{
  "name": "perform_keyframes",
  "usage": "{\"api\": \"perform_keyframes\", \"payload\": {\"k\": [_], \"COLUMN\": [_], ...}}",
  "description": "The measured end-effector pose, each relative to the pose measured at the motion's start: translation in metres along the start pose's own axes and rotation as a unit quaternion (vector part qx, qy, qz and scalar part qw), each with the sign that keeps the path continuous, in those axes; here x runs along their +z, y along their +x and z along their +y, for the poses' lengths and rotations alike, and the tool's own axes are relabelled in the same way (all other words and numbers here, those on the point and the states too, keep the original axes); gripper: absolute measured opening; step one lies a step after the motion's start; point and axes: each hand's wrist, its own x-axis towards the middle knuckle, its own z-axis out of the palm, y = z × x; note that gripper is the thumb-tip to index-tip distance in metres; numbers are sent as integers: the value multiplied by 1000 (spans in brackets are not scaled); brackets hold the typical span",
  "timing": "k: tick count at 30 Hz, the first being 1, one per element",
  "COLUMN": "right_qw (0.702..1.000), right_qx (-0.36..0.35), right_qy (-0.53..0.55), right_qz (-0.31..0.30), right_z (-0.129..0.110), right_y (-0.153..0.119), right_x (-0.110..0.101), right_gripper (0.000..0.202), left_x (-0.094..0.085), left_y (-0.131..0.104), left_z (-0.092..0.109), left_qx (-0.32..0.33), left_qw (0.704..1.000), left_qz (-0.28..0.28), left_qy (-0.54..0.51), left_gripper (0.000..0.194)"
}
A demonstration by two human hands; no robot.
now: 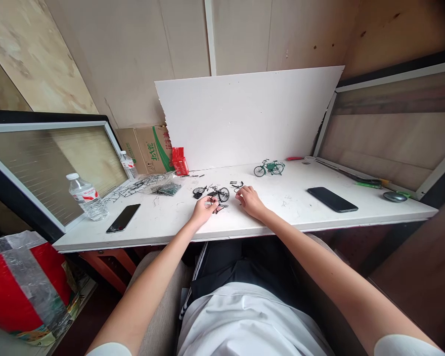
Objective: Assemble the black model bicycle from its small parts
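Note:
My left hand (pixel 203 211) is closed, with thumb and fingers pinching a black model bicycle (pixel 222 194) that is partly assembled. One spoked wheel of it stands out to the right of my fingers; they hide part of the frame. My right hand (pixel 250 200) rests on the table to the right, fingers loosely bent and apart, with nothing visible in them. Just beyond its fingertips lie small black parts (pixel 237 184), including a curved one. More loose black pieces (pixel 199 191) lie behind my left hand. A finished green model bicycle (pixel 269 168) stands farther back.
On the white table (pixel 282 212) lie a phone (pixel 123 218) at left, a larger black phone (pixel 332 199) at right and a mouse (pixel 394 196). Black part frames (pixel 133 187), a plastic bag (pixel 166 189), water bottles (pixel 87 197) and a red box (pixel 180 161) stand left.

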Motion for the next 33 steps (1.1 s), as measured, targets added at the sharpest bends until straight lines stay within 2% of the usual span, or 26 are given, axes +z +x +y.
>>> {"api": "perform_keyframes", "payload": {"k": [4,7,10,14,20,27,33], "right_qw": [998,991,980,968,964,961,956], "right_qx": [-43,-47,-37,-47,-36,-38,-43], "right_qy": [53,119,192,246,263,273,291], "right_qz": [14,24,44,20,23,-8,16], "right_z": [-11,-26,-44,-61,-60,-63,-61], "right_y": [0,0,-1,-5,-5,-7,-7], "right_x": [-11,-17,-14,-2,6,0,2], "right_gripper": [19,19,20,16,15,8,10], "left_x": [-2,-3,-4,-5,-5,-1,0], "left_y": [-1,0,2,4,5,-3,-6], "left_z": [0,-2,-4,-6,-7,7,11], "left_qx": [12,19,29,35,21,3,3], "left_qw": [1000,999,999,999,1000,999,996], "left_qz": [5,6,2,-1,-13,-41,-90], "left_qy": [24,35,40,40,-2,-22,-23], "left_gripper": [44,47,48,51,57,55,51]}}
